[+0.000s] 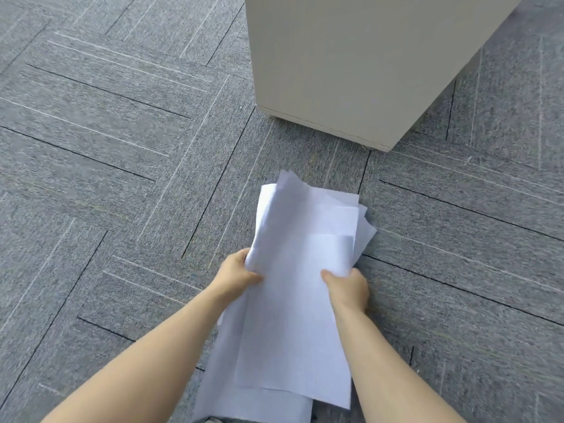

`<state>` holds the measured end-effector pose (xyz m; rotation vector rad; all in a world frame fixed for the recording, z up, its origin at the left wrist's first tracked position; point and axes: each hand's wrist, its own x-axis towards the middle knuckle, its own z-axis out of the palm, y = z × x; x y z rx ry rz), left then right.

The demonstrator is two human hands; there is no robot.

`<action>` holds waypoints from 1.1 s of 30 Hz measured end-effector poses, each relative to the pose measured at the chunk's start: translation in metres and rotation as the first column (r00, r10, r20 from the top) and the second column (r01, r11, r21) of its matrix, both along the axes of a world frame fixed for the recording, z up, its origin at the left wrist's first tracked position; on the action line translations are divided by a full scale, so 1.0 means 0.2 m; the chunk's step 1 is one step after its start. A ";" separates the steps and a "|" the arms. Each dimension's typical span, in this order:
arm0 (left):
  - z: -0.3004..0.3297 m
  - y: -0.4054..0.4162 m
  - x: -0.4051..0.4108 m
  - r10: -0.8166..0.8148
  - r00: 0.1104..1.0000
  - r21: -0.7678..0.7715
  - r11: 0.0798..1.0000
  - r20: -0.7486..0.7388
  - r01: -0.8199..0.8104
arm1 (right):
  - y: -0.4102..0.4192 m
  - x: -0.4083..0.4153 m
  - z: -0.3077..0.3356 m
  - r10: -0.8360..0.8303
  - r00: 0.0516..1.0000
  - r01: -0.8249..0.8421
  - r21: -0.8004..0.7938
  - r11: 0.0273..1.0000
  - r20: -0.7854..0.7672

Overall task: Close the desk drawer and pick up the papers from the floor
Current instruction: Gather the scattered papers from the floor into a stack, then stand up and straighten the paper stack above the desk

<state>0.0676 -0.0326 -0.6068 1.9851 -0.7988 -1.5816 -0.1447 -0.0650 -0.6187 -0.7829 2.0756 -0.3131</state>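
Observation:
A loose stack of white papers [293,300] is held over the grey carpet, its sheets fanned and uneven at the far end. My left hand [236,270] grips the stack's left edge, thumb on top. My right hand [348,286] grips the right edge, thumb also on top. The near end of the stack hangs down toward my body. The beige cabinet [345,65] stands beyond the papers; only plain side panels show, and no drawer front is visible.
Grey carpet tiles [106,148] with thin dark and light lines cover the whole floor. The cabinet's lower corner [387,148] sits just past the far end of the papers, slightly raised off the carpet.

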 end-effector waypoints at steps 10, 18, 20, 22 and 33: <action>1.23 -0.19 0.22 0.178 0.982 -0.220 0.957 -0.061 -0.187 | -0.24 0.05 1.08 -0.024 0.743 0.174 -0.158 0.972 0.669; 2.96 -0.34 0.27 0.352 0.927 -0.435 0.819 -0.132 -0.373 | -0.47 0.20 3.02 0.275 0.758 0.023 -0.447 0.894 0.591; 3.39 -0.45 0.27 0.367 0.921 -0.517 0.768 -0.129 -0.379 | -0.55 0.21 3.48 0.299 0.779 0.043 -0.523 0.851 0.551; 3.79 -0.60 0.25 0.354 0.928 -0.586 0.731 -0.114 -0.351 | -0.65 0.19 3.89 0.289 0.813 0.090 -0.599 0.796 0.506; 4.76 -1.51 -0.31 0.164 0.957 -0.767 0.572 -0.241 -0.291 | -1.31 -0.29 4.90 0.188 0.921 0.225 -0.862 0.455 0.340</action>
